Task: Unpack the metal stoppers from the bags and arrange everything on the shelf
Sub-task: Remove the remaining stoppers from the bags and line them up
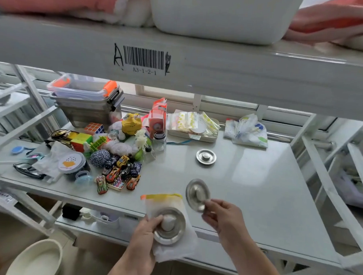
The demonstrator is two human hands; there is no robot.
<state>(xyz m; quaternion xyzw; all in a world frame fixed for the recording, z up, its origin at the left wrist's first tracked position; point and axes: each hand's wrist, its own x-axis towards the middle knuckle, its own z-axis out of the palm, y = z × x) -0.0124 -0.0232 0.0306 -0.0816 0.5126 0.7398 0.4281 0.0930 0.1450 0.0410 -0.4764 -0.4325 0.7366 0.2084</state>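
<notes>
Where toys [116, 172] crowd left, white shelf [257, 192] bears one stopper [206, 156]

I saw bright daylight from the windows [226, 102] behind, glaring softly off the shelf [257, 182]; my right hand [222, 218] was motion-blurred, and the frame edges bowed with wide-angle distortion.

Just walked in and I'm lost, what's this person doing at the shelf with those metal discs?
A person is unpacking metal stoppers at a white shelf. The left hand holds a clear bag with one stopper against it. The right hand pinches a second stopper by its edge, tilted above the shelf. A third stopper already lies flat on the shelf, apart from the heap of toys on the left.
</notes>
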